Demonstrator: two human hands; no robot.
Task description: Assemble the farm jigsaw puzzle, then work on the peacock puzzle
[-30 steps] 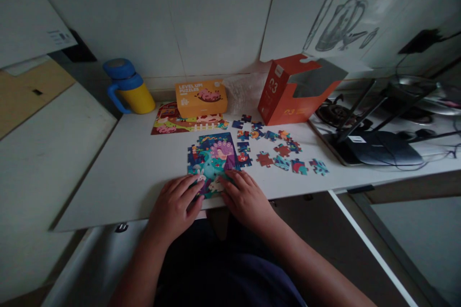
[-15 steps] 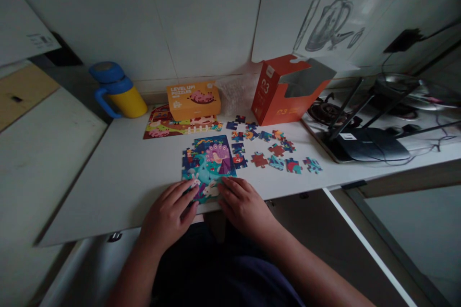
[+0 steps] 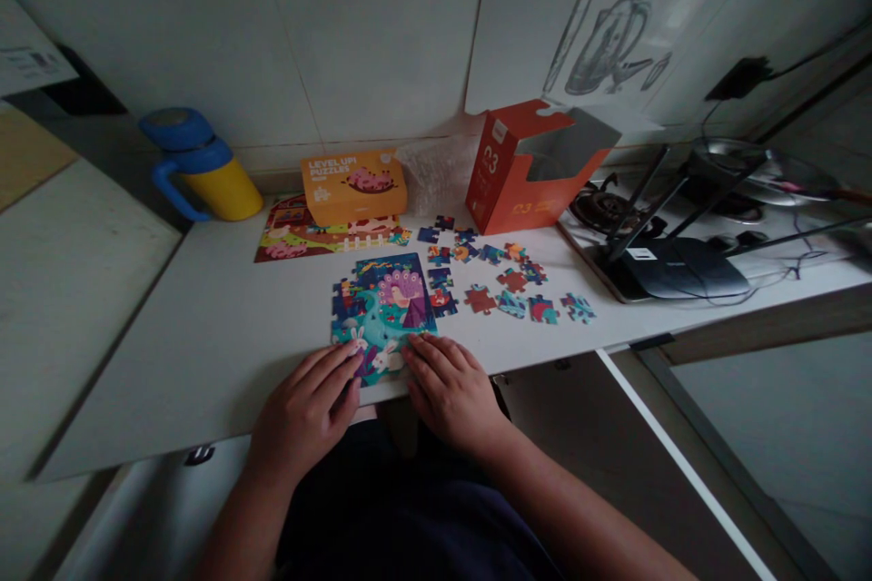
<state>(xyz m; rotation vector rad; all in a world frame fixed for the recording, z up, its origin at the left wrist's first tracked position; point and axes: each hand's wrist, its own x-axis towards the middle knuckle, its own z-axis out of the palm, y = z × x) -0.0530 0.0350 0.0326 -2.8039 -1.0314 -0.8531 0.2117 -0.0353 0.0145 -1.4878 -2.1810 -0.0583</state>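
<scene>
A partly joined jigsaw puzzle with a peacock and white rabbits lies flat at the front of the white counter. My left hand rests on its lower left edge, fingers stretched out and thumb toward the front. On the lower right edge lies my right hand, its fingers also extended over the puzzle. Parts of the lower corners are hidden under my fingertips. To the right are several loose puzzle pieces, some dark blue, others brown or teal.
Behind the puzzle, an orange puzzle box stands on a farm picture sheet. Bubble wrap and a red-orange open box are beside it. A blue-yellow jug stands left; a black router and a stove burner are right.
The whole scene has slid slightly left in the picture as the camera turned. Both hands stay at the lower edges of the puzzle, and the loose pieces lie as before.
</scene>
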